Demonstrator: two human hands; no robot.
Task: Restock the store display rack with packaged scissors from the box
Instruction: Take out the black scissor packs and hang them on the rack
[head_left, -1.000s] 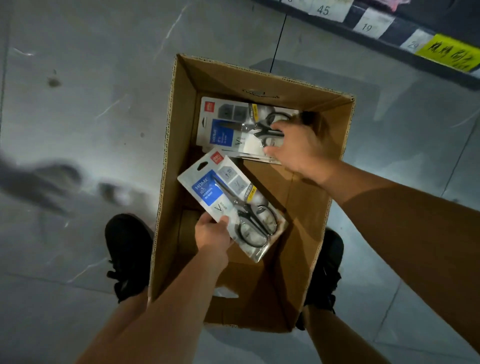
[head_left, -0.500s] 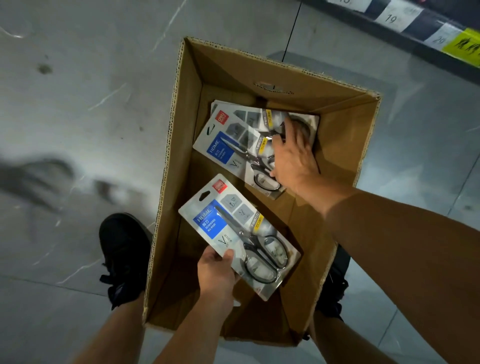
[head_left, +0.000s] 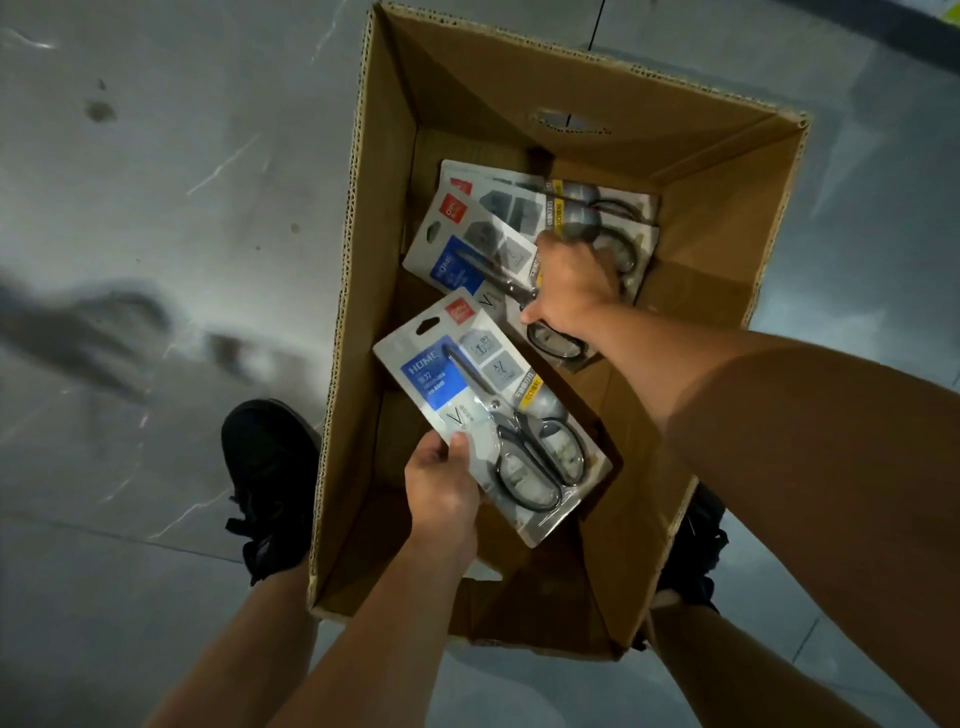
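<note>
You have one cardboard box (head_left: 717, 218) on the floor, open at the top. Four packs of scissors show: one pack (head_left: 488, 415) in your left hand (head_left: 441, 488) over the near half of the box, one pack (head_left: 467, 254) under your right hand (head_left: 571, 286), and two more stacked packs (head_left: 597, 202) by the far wall. Two black shoes (head_left: 270, 483) flank the near corners.

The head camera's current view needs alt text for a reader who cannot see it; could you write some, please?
Over an open cardboard box on the floor, the left hand holds one packaged scissors while the right hand grips another pack.
</note>
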